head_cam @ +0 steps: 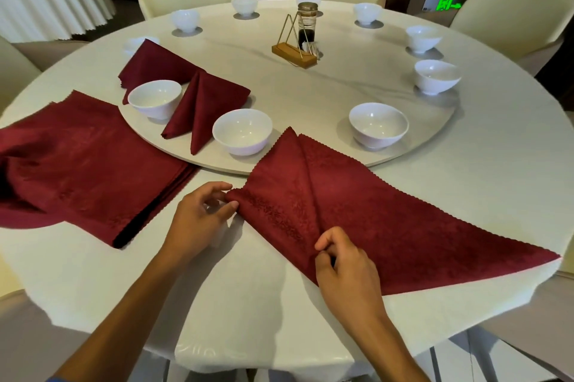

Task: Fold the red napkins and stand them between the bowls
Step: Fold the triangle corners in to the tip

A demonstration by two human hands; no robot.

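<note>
Here my left grip (202, 210) pinches the napkin's (357, 210) left corner and my right grip (344, 260) pinches its near fold, the cloth spread toward the table's (248, 288) right edge.

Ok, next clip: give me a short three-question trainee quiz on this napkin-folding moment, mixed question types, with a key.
1. True or false: both hands are pinching the napkin being folded.
2. Multiple choice: where does the stack of unfolded napkins lie? A) to the person's left on the table B) on a chair C) inside a bowl
3. Fill in: a folded napkin already stands on the turntable between two white ____.

Key:
1. True: the left hand pinches its left corner and the right hand pinches its near edge.
2. A
3. bowls: the left bowl and the near bowl.
</note>
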